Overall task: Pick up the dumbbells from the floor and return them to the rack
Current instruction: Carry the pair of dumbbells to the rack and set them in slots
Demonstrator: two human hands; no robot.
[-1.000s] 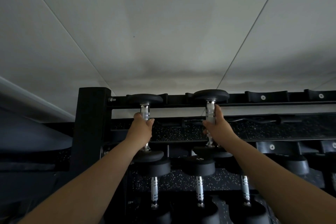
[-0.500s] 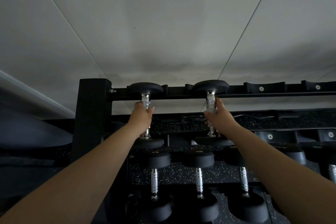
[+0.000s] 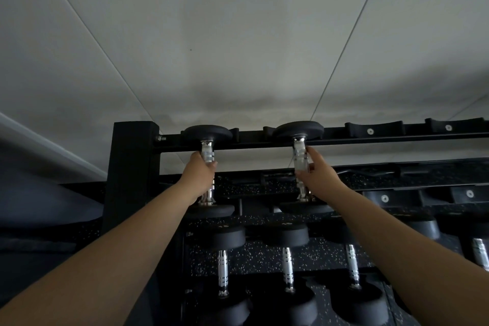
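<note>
Two black dumbbells with chrome handles lie across the top tier of the black rack (image 3: 344, 137). My left hand (image 3: 199, 174) is wrapped around the handle of the left dumbbell (image 3: 207, 133), whose far head sits in a cradle on the top rail. My right hand (image 3: 316, 172) holds the handle of the right dumbbell (image 3: 297, 130) with thumb and fingers partly loosened around it. The near heads of both dumbbells rest on the front rail, partly hidden by my wrists.
The lower tier (image 3: 264, 251) carries several black dumbbells in a row. Vacant cradles (image 3: 370, 130) sit on the top rail to the right. The rack's upright post (image 3: 131, 167) stands at the left. A pale wall rises behind the rack.
Both hands stayed on the handles as the dumbbells settled onto the top tier. The fingers of my right hand have loosened slightly. The view tilted a little downward.
</note>
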